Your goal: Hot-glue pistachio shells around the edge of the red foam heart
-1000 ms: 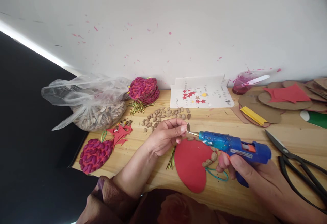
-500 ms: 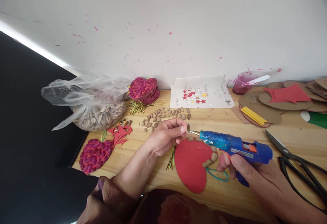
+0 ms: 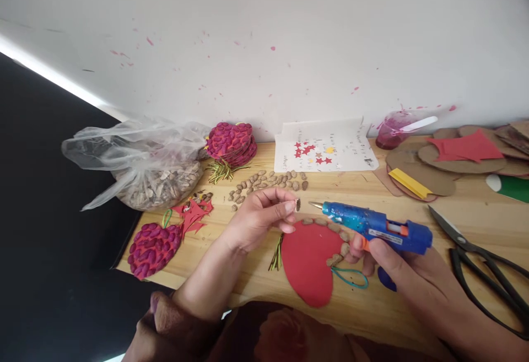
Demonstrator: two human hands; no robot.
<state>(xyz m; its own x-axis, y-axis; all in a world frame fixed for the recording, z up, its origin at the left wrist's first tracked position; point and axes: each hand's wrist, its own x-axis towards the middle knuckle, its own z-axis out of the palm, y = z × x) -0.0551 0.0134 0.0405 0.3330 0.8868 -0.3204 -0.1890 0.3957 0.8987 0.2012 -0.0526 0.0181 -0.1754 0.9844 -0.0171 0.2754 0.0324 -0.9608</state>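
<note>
Between the thumb and fingers of my left hand (image 3: 258,216) is a small brown nutshell (image 3: 297,204), its hollow side facing right. My right hand (image 3: 407,274) grips a blue glue gun (image 3: 355,219), whose metal tip points left at the shell with a short gap between them. Below both hands lies a red heart (image 3: 308,268), flat on the table. Brown shells (image 3: 334,227) line part of its upper and right edge. A teal cord loop (image 3: 351,278) comes off its right side, and green-yellow strands (image 3: 276,254) stick out at the left.
Loose shells (image 3: 268,180) lie behind my left hand. To the left are a plastic bag of shells (image 3: 165,185), red scraps (image 3: 194,216) and a purple-studded heart (image 3: 152,249). Black scissors (image 3: 479,252), cardboard pieces (image 3: 450,155) and a paint cup (image 3: 390,133) stand to the right.
The glue gun's tip has drawn away from the nutshell, leaving a gap. My left hand has shifted slightly left with the shell, and the gun has risen a little at its tip.
</note>
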